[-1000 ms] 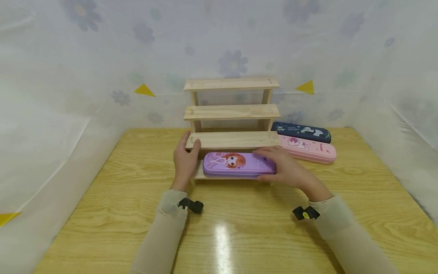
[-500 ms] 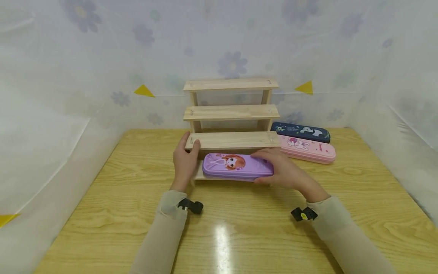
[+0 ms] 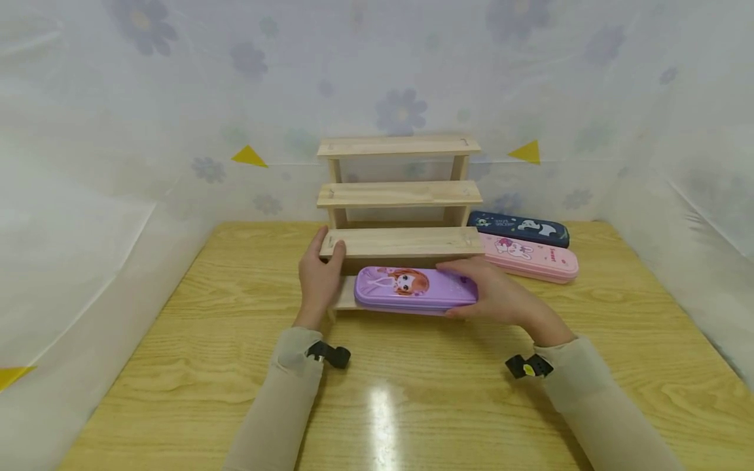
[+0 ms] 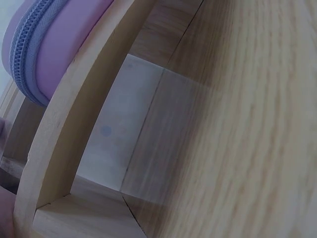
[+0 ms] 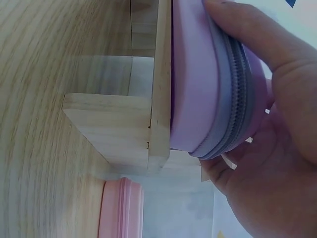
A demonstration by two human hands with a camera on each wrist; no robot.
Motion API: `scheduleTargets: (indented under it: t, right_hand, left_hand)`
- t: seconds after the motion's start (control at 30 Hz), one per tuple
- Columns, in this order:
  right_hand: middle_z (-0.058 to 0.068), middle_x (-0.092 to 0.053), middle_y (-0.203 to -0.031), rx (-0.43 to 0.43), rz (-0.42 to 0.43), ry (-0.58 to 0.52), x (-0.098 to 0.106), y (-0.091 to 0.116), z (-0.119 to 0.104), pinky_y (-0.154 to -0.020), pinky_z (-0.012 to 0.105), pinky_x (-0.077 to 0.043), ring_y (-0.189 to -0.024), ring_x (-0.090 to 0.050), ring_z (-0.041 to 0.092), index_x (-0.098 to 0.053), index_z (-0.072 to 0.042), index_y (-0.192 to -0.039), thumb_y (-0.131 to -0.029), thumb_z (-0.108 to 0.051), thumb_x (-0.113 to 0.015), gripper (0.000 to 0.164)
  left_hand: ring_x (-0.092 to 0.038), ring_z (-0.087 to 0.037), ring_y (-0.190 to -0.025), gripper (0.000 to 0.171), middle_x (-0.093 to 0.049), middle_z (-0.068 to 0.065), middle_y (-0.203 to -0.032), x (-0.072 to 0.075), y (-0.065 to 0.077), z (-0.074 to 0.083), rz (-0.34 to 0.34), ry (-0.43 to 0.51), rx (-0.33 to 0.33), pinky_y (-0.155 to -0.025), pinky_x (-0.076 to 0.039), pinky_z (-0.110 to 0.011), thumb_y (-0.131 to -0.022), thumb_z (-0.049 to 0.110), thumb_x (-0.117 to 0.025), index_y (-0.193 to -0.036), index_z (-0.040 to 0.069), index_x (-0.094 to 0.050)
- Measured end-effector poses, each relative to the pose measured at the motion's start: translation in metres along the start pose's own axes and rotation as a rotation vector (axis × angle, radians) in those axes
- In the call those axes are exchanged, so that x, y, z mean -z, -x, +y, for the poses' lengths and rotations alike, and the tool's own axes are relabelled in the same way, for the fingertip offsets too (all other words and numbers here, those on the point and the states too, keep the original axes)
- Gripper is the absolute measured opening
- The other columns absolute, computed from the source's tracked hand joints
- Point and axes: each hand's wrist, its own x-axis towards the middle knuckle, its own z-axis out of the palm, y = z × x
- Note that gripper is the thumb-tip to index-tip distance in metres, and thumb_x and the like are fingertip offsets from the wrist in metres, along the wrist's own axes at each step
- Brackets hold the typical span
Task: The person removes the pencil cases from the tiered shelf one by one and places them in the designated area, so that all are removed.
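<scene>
A purple zippered pencil case [image 3: 391, 288] with a red-haired cartoon girl on its lid lies on the lowest step of a four-step wooden rack [image 3: 400, 242]. My right hand [image 3: 495, 291] grips the case's right end, thumb on the near side and fingers over the far side. In the right wrist view the case's zipper side [image 5: 233, 94] shows, its base against the step board [image 5: 162, 89]. Holding the left end of the second-lowest step is my left hand [image 3: 320, 278], thumb on top. The case's front edge reaches slightly past its step.
To the right of the rack, a pink pencil case [image 3: 530, 258] with a rabbit and a dark blue one [image 3: 521, 227] with a panda lie on the wooden table [image 3: 247, 366]. Flower-patterned sheeting [image 3: 400, 72] with yellow triangles [image 3: 526, 152] encloses the table's back and sides.
The purple pencil case has shifted slightly toward the front of its step, and then a little right, with my right hand on it. My left hand stays on the rack.
</scene>
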Motion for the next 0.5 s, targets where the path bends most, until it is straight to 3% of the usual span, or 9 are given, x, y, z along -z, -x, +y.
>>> scheduleTargets:
  t: [0.5]
  right_hand:
    - [0.009, -0.053, -0.139, 0.029, -0.008, 0.017, 0.0041, 0.0033, 0.0088, -0.107, 0.053, -0.036, -0.128, -0.046, 0.031, -0.054, -0.011, -0.141, -0.077, -0.041, -0.085, 0.077]
  left_hand:
    - [-0.038, -0.018, -0.139, 0.056, -0.046, -0.001, -0.149, 0.0007, 0.0014, 0.0012, -0.013, 0.0, -0.005, -0.113, -0.031, -0.035, -0.099, 0.036, -0.059, -0.148, 0.012, -0.047]
